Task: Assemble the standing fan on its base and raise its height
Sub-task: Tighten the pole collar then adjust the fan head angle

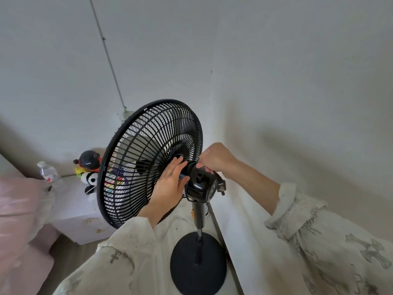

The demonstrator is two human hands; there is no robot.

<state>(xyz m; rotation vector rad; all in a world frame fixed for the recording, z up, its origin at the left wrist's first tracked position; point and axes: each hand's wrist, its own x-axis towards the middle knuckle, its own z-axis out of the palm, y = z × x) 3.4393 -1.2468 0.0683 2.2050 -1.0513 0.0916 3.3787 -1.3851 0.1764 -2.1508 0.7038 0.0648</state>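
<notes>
Standing on the nightstand [70, 201], a capped plastic bottle [47, 171] looks nearly empty. The black fan [148, 162] stands upright on its round base [197, 262] by the wall. Left hand [170, 184] lies flat against the rear grille, fingers extended; right hand [214, 158] pinches the motor housing [200, 184] top. The pole [198, 216] partly hides behind sleeves.

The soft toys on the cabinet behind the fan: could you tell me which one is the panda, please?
The lower toy, the black-and-white panda, lying beside the fan grille. The dark-headed doll with red trim sits above it.
</notes>
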